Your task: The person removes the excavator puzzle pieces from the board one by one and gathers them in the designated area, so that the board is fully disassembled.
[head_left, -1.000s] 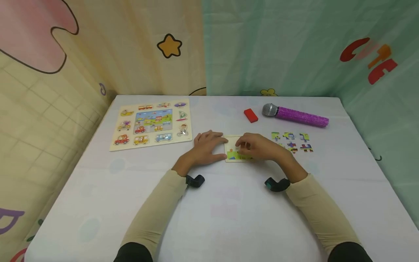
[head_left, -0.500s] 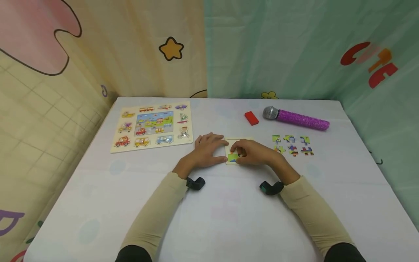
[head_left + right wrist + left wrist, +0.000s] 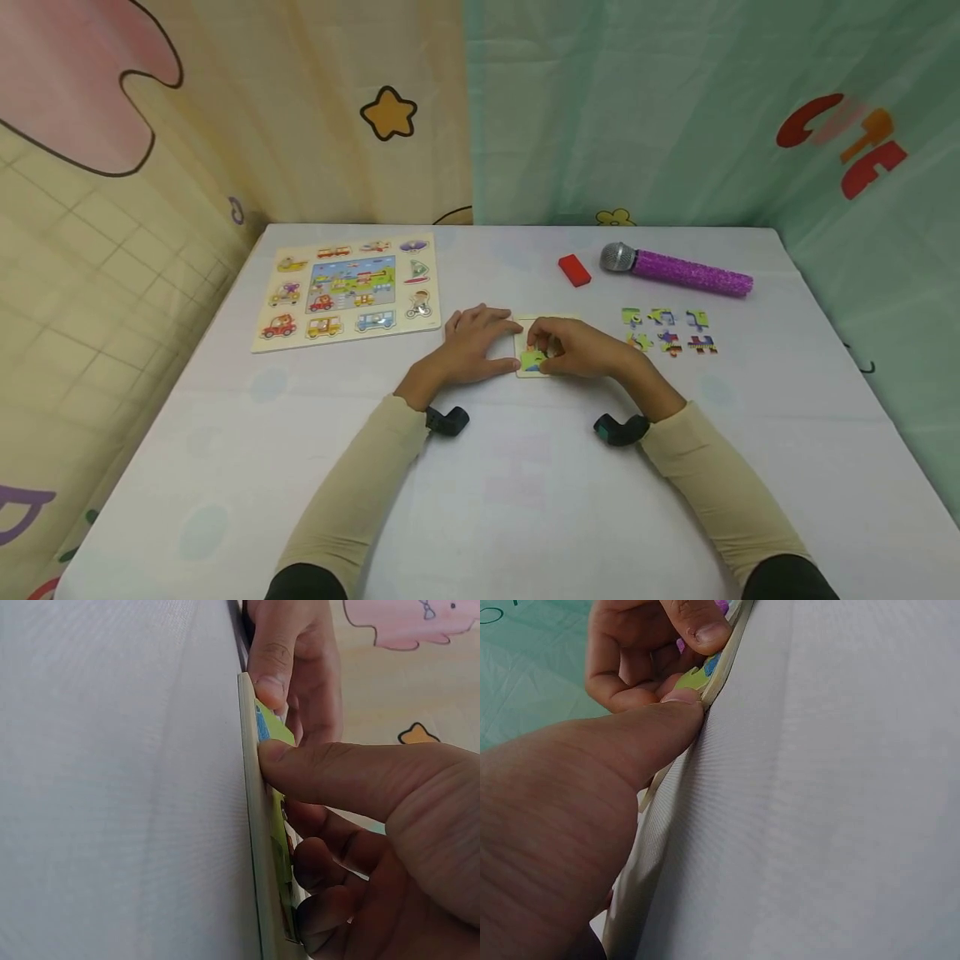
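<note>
A small pale puzzle board [image 3: 524, 335] lies flat between the two hands. In its lower left is a green jigsaw piece [image 3: 531, 359] with a blue patch, also in the right wrist view [image 3: 274, 726]. My left hand [image 3: 474, 343] rests at the board's left side, fingers extended and thumb straight against its near corner. My right hand [image 3: 585, 347] has curled fingers and pinches the green piece between thumb and fingers, low over the board. It hides the board's right part. Several loose jigsaw pieces [image 3: 663, 317] lie in two rows to the right of it.
A larger wooden vehicle puzzle [image 3: 298, 340] lies at the back left. Behind the small board are a red block [image 3: 574, 271] and a purple glittery microphone [image 3: 686, 272]. Curtains [image 3: 615, 108] hang behind the white table [image 3: 510, 492].
My right hand has moved left and slightly down across the board, uncovering a loose piece beside it. The green piece now sits a little askew. My left hand keeps its place.
</note>
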`<state>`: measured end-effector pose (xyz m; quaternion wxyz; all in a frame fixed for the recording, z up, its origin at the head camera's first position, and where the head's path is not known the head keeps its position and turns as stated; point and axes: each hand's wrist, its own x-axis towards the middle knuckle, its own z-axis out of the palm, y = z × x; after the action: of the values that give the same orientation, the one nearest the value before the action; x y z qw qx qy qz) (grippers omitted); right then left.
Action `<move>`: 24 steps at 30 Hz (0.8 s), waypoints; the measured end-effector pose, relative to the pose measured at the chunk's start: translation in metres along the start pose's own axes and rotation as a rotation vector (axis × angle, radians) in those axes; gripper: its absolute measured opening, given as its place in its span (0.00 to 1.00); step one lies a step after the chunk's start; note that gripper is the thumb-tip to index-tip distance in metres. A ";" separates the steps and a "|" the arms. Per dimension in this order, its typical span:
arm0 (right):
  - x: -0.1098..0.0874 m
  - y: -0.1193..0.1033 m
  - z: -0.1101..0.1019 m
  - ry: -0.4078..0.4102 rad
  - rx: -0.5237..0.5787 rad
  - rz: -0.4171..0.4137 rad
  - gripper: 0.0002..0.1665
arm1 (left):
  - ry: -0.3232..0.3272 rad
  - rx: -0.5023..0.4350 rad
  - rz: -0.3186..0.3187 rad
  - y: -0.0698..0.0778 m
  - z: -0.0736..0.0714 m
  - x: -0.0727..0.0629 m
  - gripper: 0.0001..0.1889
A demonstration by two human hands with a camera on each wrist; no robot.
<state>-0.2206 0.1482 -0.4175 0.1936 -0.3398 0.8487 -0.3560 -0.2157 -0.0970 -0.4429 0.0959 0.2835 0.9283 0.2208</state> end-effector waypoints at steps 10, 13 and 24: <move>0.000 0.000 -0.002 0.019 -0.018 -0.008 0.15 | 0.001 0.015 -0.001 -0.001 0.002 0.001 0.31; -0.001 0.001 -0.001 0.025 -0.023 -0.011 0.13 | 0.000 0.012 0.001 -0.001 0.002 0.001 0.31; 0.000 -0.006 -0.001 0.014 -0.103 -0.017 0.15 | -0.001 0.015 -0.003 -0.001 0.001 0.000 0.31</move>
<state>-0.2186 0.1455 -0.4124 0.1668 -0.3540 0.8643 -0.3161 -0.2162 -0.0971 -0.4445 0.0946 0.2829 0.9303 0.2134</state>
